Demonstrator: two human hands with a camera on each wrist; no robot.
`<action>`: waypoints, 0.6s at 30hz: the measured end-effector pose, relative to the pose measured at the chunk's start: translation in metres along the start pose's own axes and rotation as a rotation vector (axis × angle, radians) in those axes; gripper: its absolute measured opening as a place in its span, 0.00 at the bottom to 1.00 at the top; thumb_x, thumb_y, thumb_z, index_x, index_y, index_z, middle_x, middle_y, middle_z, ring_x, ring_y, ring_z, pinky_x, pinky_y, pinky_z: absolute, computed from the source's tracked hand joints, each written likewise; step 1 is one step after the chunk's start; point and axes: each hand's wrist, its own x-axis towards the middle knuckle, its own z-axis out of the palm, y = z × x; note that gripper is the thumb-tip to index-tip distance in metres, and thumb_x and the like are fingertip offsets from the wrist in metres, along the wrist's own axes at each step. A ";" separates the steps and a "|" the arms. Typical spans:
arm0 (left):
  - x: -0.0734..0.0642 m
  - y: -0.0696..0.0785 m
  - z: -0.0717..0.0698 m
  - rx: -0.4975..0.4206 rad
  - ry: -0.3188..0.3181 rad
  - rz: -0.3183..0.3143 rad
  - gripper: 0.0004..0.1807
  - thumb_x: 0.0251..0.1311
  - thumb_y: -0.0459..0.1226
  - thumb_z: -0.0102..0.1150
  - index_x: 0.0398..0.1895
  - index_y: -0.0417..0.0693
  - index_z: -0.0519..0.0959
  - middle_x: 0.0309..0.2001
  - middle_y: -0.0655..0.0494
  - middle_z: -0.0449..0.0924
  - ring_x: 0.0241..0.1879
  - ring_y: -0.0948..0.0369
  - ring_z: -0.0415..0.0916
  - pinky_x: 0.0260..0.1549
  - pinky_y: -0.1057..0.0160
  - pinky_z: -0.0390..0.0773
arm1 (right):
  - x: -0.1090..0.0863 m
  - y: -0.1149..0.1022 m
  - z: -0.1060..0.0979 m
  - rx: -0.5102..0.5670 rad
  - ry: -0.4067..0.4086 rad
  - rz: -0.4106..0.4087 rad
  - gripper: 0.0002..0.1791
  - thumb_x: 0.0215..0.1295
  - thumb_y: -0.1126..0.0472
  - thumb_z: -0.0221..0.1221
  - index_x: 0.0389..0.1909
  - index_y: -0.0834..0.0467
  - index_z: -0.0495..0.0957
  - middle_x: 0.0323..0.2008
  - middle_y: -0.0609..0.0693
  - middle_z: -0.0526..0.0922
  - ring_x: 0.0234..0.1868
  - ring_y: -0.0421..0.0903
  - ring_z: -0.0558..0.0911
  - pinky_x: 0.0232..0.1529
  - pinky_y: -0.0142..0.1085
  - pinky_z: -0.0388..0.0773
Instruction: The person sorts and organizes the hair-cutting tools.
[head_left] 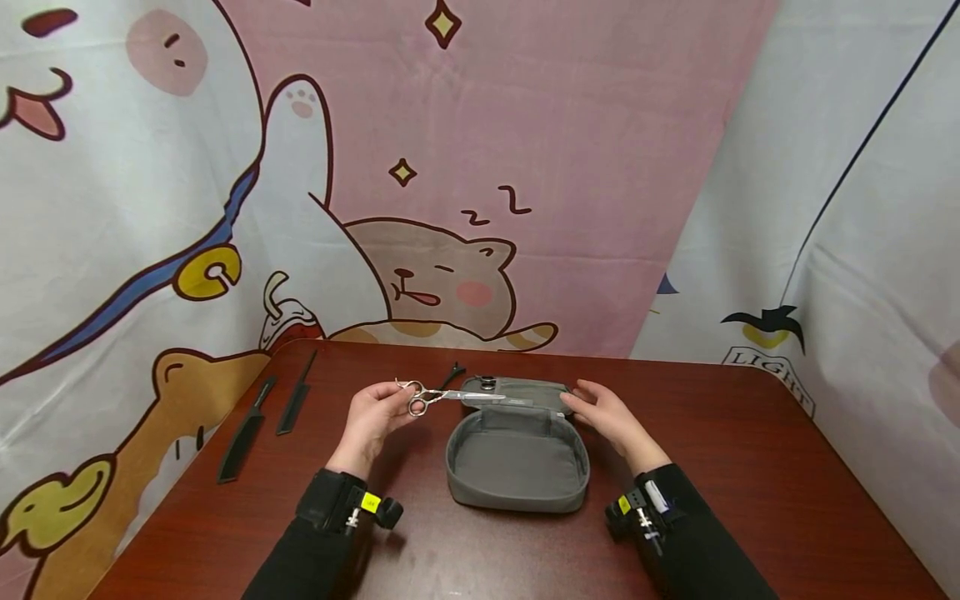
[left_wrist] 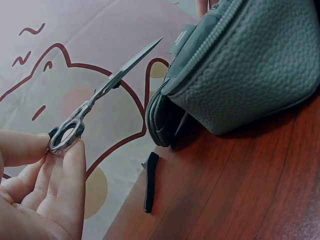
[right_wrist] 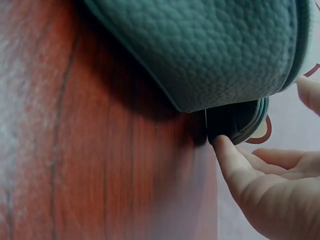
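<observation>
My left hand (head_left: 369, 423) pinches a pair of silver scissors (left_wrist: 95, 97) by a finger ring, between thumb and fingertips. Their slim blades point right, held above the opened lid (head_left: 555, 388) of a grey zip case (head_left: 517, 492). The case stands on the table, its lid folded back away from me and its inside facing up. At the lid's right edge is my right hand (head_left: 611, 417), fingers extended and thumb apart. One fingertip (right_wrist: 223, 145) touches the lid from below in the right wrist view.
Two dark combs (head_left: 246, 437) (head_left: 294, 404) lie at the table's left side. A black clip-like item (left_wrist: 150, 182) rests behind the case, partly hidden in the head view. The reddish-brown table (head_left: 750, 467) meets a printed cloth backdrop (head_left: 585, 167) at its far edge.
</observation>
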 end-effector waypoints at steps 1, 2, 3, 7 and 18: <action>0.000 0.000 0.000 -0.001 0.000 -0.002 0.09 0.64 0.27 0.61 0.43 0.26 0.81 0.34 0.50 0.85 0.27 0.61 0.84 0.33 0.58 0.84 | 0.001 0.001 0.000 0.010 -0.002 0.009 0.44 0.74 0.51 0.56 0.74 0.74 0.46 0.71 0.74 0.54 0.70 0.66 0.61 0.63 0.51 0.69; 0.001 0.000 0.000 -0.001 0.000 -0.004 0.09 0.64 0.27 0.61 0.43 0.26 0.81 0.34 0.50 0.85 0.27 0.61 0.84 0.33 0.58 0.84 | 0.002 0.001 0.001 0.021 -0.001 0.019 0.44 0.74 0.52 0.56 0.73 0.75 0.46 0.71 0.75 0.54 0.70 0.66 0.62 0.63 0.51 0.69; 0.001 -0.001 0.001 0.000 0.001 -0.008 0.09 0.64 0.27 0.61 0.43 0.27 0.81 0.33 0.50 0.85 0.26 0.61 0.84 0.33 0.58 0.84 | 0.003 0.002 0.001 0.031 0.001 0.030 0.43 0.74 0.53 0.56 0.73 0.76 0.46 0.71 0.75 0.54 0.69 0.66 0.63 0.62 0.50 0.70; 0.002 -0.002 0.001 -0.002 -0.005 -0.012 0.09 0.64 0.28 0.62 0.44 0.27 0.81 0.32 0.50 0.85 0.27 0.61 0.84 0.33 0.60 0.84 | 0.006 0.006 0.005 0.076 0.012 0.070 0.39 0.75 0.56 0.54 0.71 0.78 0.48 0.69 0.76 0.55 0.66 0.65 0.68 0.59 0.48 0.73; 0.005 -0.002 0.000 -0.025 0.000 -0.025 0.07 0.64 0.27 0.61 0.42 0.29 0.81 0.32 0.50 0.85 0.26 0.61 0.84 0.33 0.59 0.84 | 0.009 0.011 0.010 0.189 0.034 0.138 0.33 0.76 0.60 0.52 0.68 0.80 0.54 0.64 0.74 0.65 0.49 0.48 0.79 0.47 0.36 0.79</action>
